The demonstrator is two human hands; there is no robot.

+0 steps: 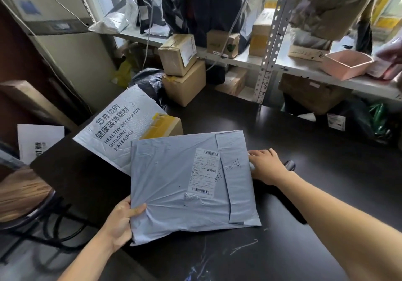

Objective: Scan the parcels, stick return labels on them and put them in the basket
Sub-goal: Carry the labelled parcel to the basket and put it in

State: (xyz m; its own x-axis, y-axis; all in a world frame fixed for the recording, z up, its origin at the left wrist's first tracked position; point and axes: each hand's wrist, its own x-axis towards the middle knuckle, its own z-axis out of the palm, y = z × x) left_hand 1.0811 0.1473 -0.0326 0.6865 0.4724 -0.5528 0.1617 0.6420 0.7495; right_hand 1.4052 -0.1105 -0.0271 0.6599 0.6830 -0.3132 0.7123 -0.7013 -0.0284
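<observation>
Your left hand (pixel 121 219) pinches the grey parcel's (pixel 185 185) near corner; it lies flat on the dark tabletop (pixel 304 141), partly over a white mailer (pixel 113 128). A one-corner lift could let the slick bag sag and slip. Your right hand (pixel 266 166) presses its far edge, fingers straight. Crowded shelves (pixel 269 63) stand behind.

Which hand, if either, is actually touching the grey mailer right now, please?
Touching, both. The head view shows the left hand gripping the grey mailer at its near left corner, thumb on top, and the right hand with fingertips at its right edge.
</observation>
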